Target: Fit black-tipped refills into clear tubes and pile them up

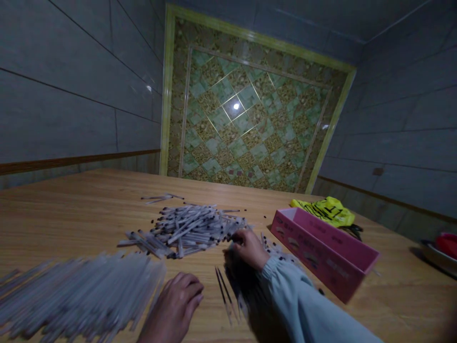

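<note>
My right hand (249,247), in a light blue sleeve, reaches to the right edge of a heap of thin clear tubes with dark ends (193,228); its fingers are pinched together, and what is between them is too small to name. My left hand (178,302) rests at the lower middle of the table, fingers curled, with what they hold hidden. Two slim dark sticks (224,290) lie between the hands. Under my right forearm is a dark, blurred bundle (246,281). A wide row of clear tubes (85,295) covers the table at the lower left.
A long pink open box (321,252) stands on the wooden table (89,205) at the right, with a yellow plastic bag (328,211) behind it. A bowl with something red (442,252) is at the far right. A few loose tubes (162,197) lie behind the heap.
</note>
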{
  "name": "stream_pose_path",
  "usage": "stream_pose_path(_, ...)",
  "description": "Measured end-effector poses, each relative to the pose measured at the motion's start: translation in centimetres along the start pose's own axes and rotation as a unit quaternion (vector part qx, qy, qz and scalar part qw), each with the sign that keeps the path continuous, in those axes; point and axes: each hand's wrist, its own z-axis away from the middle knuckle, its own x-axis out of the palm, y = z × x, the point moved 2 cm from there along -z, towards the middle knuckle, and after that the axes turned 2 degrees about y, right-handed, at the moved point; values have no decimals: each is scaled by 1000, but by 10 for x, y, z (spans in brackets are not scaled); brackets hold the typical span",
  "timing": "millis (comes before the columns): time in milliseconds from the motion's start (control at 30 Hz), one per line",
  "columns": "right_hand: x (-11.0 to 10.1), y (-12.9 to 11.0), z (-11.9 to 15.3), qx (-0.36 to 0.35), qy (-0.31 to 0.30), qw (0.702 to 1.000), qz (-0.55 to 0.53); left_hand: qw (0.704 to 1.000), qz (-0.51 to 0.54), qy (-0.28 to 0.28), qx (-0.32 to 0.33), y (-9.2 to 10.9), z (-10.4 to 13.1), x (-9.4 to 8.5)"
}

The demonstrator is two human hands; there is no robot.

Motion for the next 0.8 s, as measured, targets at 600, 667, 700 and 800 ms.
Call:
stream_pose_path(600,17,-57,26,79,12,939,-335,972,211,60,-84,-3,-3,6)
stream_pose_path(667,11,-62,58,58,0,892,-448,930,327,58,-155,-2,-4,11)
stream_pose_path(700,12,-63,73,53,-19,870,-489,900,390,47,-188,-1,-4,13)
stream_pose_path(800,28,-59,109,70,-88,806,-582,799,546,10,-250,10,-5,14)
